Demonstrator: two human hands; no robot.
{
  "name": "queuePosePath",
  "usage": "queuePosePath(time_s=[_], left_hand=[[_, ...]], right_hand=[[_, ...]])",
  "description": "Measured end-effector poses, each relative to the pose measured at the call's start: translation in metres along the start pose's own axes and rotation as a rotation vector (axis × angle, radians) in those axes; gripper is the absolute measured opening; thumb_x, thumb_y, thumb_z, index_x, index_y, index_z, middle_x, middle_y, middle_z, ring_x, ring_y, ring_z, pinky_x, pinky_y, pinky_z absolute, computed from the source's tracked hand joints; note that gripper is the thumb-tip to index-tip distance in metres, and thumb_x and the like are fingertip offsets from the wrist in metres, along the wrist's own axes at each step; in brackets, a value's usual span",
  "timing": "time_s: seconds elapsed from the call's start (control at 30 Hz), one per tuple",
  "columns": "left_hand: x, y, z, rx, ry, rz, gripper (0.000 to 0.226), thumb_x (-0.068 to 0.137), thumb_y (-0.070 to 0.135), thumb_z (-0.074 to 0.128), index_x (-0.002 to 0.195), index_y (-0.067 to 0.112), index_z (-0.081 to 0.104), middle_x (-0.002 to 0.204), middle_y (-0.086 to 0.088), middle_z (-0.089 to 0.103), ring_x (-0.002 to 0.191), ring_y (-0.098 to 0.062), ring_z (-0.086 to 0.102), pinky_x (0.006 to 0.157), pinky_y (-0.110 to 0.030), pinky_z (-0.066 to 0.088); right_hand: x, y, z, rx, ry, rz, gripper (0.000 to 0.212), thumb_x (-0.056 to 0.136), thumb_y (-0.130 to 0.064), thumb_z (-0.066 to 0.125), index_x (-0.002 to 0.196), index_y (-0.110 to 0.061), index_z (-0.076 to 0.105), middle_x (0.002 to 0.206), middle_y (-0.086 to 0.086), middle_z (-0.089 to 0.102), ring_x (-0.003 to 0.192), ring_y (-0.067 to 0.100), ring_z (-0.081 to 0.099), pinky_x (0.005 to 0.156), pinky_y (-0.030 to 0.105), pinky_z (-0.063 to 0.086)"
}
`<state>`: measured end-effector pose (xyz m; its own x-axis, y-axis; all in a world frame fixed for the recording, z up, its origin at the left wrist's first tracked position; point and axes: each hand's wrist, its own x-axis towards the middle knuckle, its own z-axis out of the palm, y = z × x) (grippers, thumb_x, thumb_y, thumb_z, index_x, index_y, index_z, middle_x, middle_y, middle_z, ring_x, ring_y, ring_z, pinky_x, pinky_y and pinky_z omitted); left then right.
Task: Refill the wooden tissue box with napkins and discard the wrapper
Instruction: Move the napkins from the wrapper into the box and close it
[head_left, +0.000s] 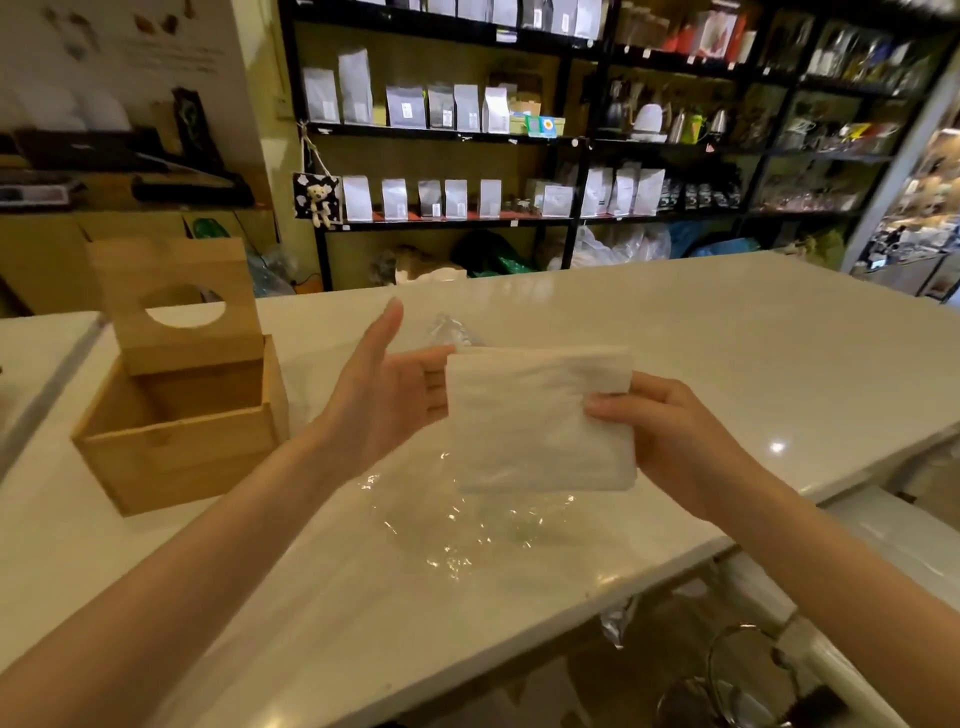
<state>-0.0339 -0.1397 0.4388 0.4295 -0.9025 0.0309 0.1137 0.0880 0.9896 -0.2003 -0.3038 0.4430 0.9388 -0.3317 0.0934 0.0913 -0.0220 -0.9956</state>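
A white stack of napkins (537, 421) is held above the counter between both hands. My right hand (670, 441) grips its right edge, thumb on top. My left hand (387, 395) supports the left edge with fingers under the stack and thumb raised. The clear plastic wrapper (467, 525) lies crumpled on the white counter (727, 353) below the stack. The wooden tissue box (182, 436) stands at the left, empty inside, its hinged lid (176, 301) with a round hole tilted up and back.
Black shelves (571, 140) with white and grey bags line the wall behind the counter. The counter's front edge runs diagonally at lower right, with a metal-rimmed bin (748, 680) on the floor below it.
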Motion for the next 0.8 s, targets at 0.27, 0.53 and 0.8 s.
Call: queuePosePath(time_s=[0.27, 0.53, 0.8], left_hand=[[-0.018, 0.014, -0.014, 0.051, 0.245, -0.033, 0.025, 0.062, 0.028, 0.063, 0.085, 0.018, 0.066, 0.075, 0.003, 0.075, 0.070, -0.010, 0.070, 0.065, -0.024, 0.058], [-0.043, 0.017, -0.045, 0.309, 0.533, -0.191, 0.013, 0.079, 0.033, 0.062, 0.088, 0.024, 0.064, 0.088, 0.000, 0.073, 0.084, -0.018, 0.068, 0.082, -0.034, 0.054], [-0.075, 0.041, -0.090, 0.325, 0.708, -0.361, 0.014, 0.077, 0.039, 0.063, 0.083, 0.026, 0.063, 0.071, 0.003, 0.074, 0.073, -0.014, 0.069, 0.074, -0.032, 0.057]], right_hand=[[0.061, -0.002, 0.030, 0.235, -0.162, 0.229, 0.025, 0.074, -0.021, 0.057, 0.097, -0.016, 0.065, 0.075, -0.004, 0.075, 0.066, 0.009, 0.071, 0.057, 0.023, 0.058], [0.111, 0.005, 0.060, 0.196, -0.373, 0.414, 0.015, 0.089, -0.022, 0.051, 0.092, -0.017, 0.065, 0.071, -0.005, 0.075, 0.062, 0.008, 0.071, 0.056, 0.022, 0.059], [0.154, 0.003, 0.111, 0.062, -0.550, 0.408, 0.018, 0.090, -0.024, 0.052, 0.097, -0.012, 0.064, 0.085, 0.003, 0.069, 0.066, 0.012, 0.069, 0.056, 0.026, 0.059]])
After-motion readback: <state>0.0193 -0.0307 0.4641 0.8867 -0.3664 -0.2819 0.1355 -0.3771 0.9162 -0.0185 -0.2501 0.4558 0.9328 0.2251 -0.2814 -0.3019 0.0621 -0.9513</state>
